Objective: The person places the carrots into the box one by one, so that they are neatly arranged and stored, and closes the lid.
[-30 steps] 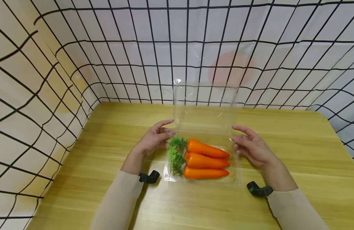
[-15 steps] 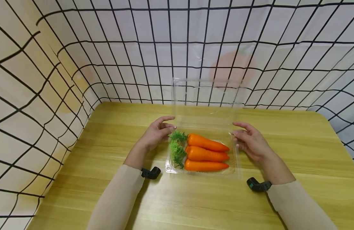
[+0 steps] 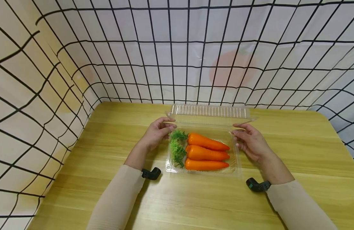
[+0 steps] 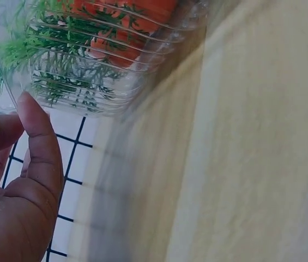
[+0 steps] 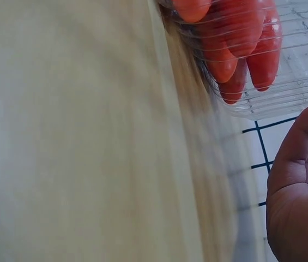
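A clear plastic clamshell container point(image 3: 234, 171) stands in the middle of the wooden table, with its ribbed lid point(image 3: 208, 111) folded back behind it. Several orange carrots point(image 3: 207, 153) lie side by side in the base, tips to the right. Their green tops point(image 3: 177, 150) bunch at its left end. My left hand point(image 3: 158, 132) pinches the container's left rim near the back corner; the left wrist view has thumb and forefinger meeting at that rim. At the opposite back corner, my right hand point(image 3: 250, 140) pinches the right rim between thumb and fingers.
The wooden table point(image 3: 194, 201) extends around the container on all sides. A black wire grid point(image 3: 188, 54) over a pale printed sheet walls off its back and both sides. Each wrist wears a black camera, such as the left wrist camera point(image 3: 152, 173).
Container and hands have shifted slightly away from me. The lid, earlier standing up against the grid, has tipped back and down behind the base. Both hands keep their hold at the rim.
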